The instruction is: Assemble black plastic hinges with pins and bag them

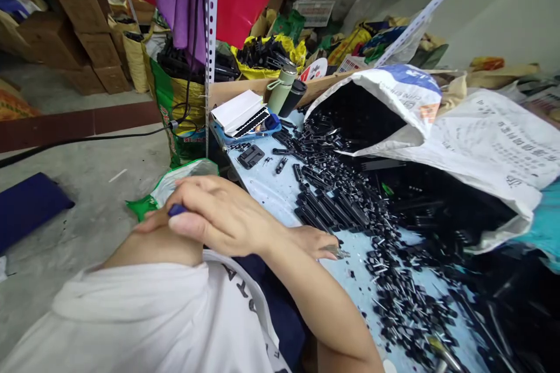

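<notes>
My right hand (199, 215) reaches across my body and lies against my bare left arm (161, 247), its fingers and thumb closed around a small dark blue object (177, 210). Behind my right forearm, my left hand (312, 241) rests at the light blue tabletop (273, 186), its fingers closed on small silvery parts (338, 252). Just beyond it lies a row of long black pieces (326, 210). A heap of small black parts with silvery pins (402, 297) spreads along the table to the right of my left hand.
White woven sacks (490, 140) with black parts lie open on the right. A blue tray (251, 137), a green bottle (283, 87) and a black cup (294, 98) stand at the back. A perforated metal post (210, 29) rises at the table's corner. A cable (87, 139) crosses the left side.
</notes>
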A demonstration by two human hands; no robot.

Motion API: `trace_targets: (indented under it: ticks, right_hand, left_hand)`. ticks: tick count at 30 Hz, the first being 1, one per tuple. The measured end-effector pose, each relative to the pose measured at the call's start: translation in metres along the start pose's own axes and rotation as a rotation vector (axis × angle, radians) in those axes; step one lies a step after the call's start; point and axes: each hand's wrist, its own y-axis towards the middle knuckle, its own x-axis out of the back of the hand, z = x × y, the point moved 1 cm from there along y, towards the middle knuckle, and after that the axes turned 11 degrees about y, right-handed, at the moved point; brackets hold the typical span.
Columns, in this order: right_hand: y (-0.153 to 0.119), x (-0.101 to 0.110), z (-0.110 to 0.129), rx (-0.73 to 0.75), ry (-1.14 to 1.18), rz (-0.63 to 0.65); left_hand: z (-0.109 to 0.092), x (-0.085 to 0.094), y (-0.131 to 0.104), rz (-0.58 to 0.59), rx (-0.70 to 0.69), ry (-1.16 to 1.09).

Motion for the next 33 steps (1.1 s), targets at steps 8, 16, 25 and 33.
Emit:
trace_targets:
  ticks: [8, 16, 25, 33]
  right_hand:
    - [-0.008, -0.008, -0.001, 0.164, 0.118, -0.053]
    - [-0.063, -0.053, -0.033, 0.014, 0.033, -0.19]
    - [-0.209, -0.017, -0.04, -0.453, -0.452, -0.867]
    - [-0.276, 0.007, -0.052, -0.7, -0.513, -0.606]
  left_hand:
    - [-0.007, -0.003, 0.001, -0.06, -0.064, 0.014]
    - [-0.009, 0.022, -0.003, -0.177, 0.019, -0.03]
    - [0.01, 0.055, -0.035, -0.259, 0.221, -0.211]
    - [0.005, 0.062, -0.058, -0.091, 0.136, -0.153]
